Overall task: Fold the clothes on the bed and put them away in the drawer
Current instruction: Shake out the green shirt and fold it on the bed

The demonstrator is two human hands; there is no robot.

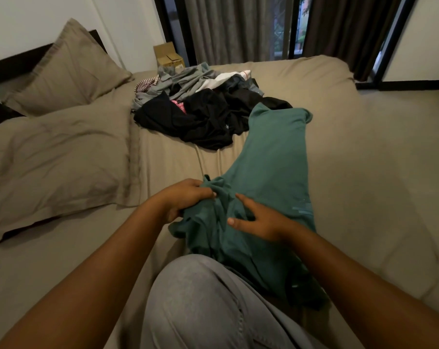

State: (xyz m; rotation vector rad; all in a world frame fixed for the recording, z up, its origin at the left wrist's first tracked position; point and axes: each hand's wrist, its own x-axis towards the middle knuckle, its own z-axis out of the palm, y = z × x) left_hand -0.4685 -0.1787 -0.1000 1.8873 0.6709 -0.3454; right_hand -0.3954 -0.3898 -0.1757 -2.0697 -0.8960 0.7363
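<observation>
Green shirt (276,159) lies stretched along the bed (364,152). The left hand (185,199) grips its bunched near end, and the right hand (260,219) rests on it with fingers spread. Folding looks barely begun (no folded stack shows). The pile (208,109) lies beyond, and no drawer is in view.

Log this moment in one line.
folding green garment | left hand grips bunched edge | right hand rests on it | clothes pile unfolded

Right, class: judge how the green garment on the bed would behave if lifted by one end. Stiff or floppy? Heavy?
Probably floppy: the green garment bunches into soft folds where the left hand grips it. Likely light, as the cloth looks thin and lies flat along the bed. It wrinkles under the right hand too.
</observation>
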